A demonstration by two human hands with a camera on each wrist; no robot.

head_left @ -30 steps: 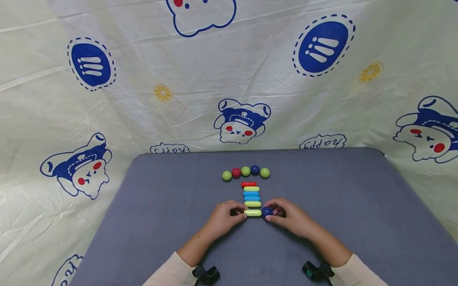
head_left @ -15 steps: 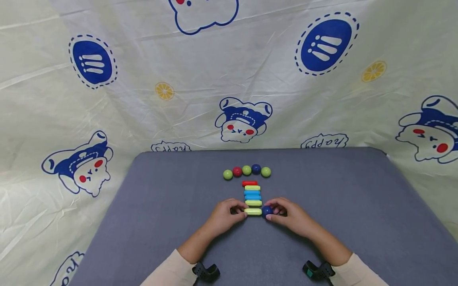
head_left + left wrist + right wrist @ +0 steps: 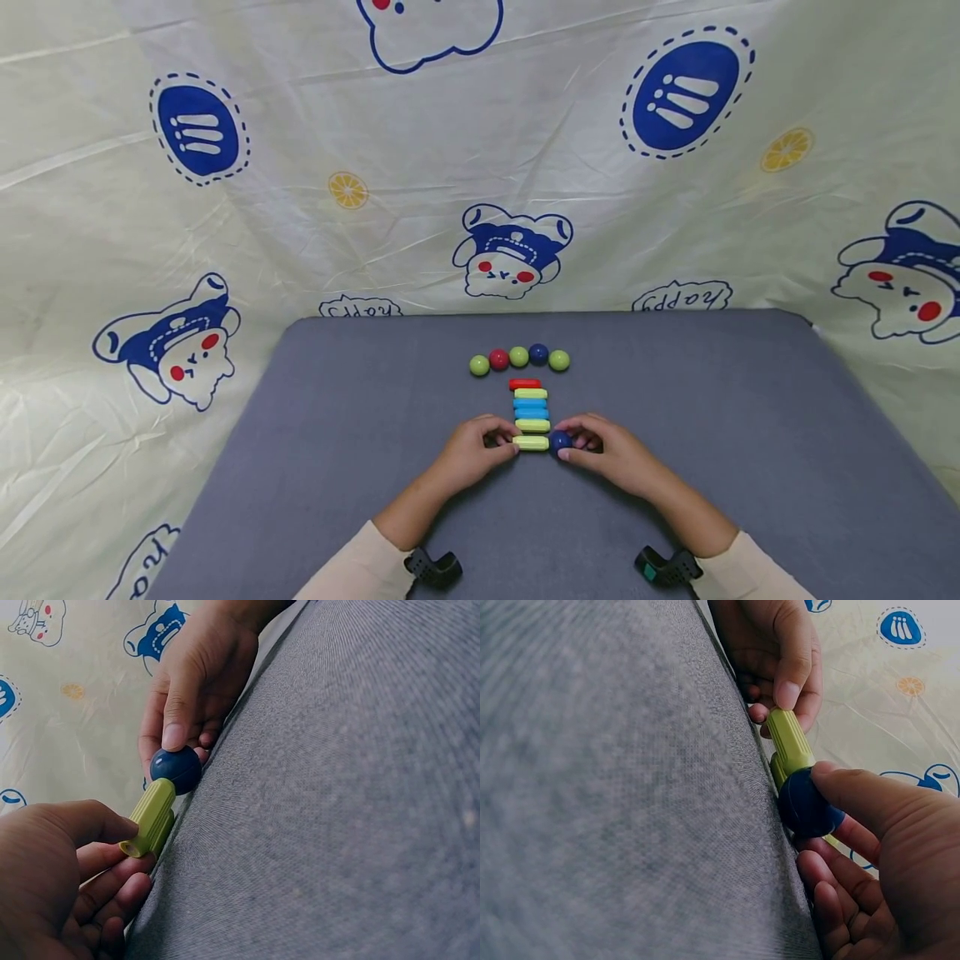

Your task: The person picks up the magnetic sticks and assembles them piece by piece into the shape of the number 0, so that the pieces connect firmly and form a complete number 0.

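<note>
Left hand [image 3: 474, 450] is pinching yellow-green rod [image 3: 531, 443], right hand [image 3: 611, 452] adjoining navy ball [image 3: 560, 442]; ten pieces [image 3: 525, 384] (seemingly unjoined) are lying toward far edge of table [image 3: 712, 400].

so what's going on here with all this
A person's left hand pinches one end of a yellow-green stick; the right hand holds a dark blue ball against its other end. Beyond, on the gray table, five more sticks lie in a column, with five balls in a row farther back.
</note>
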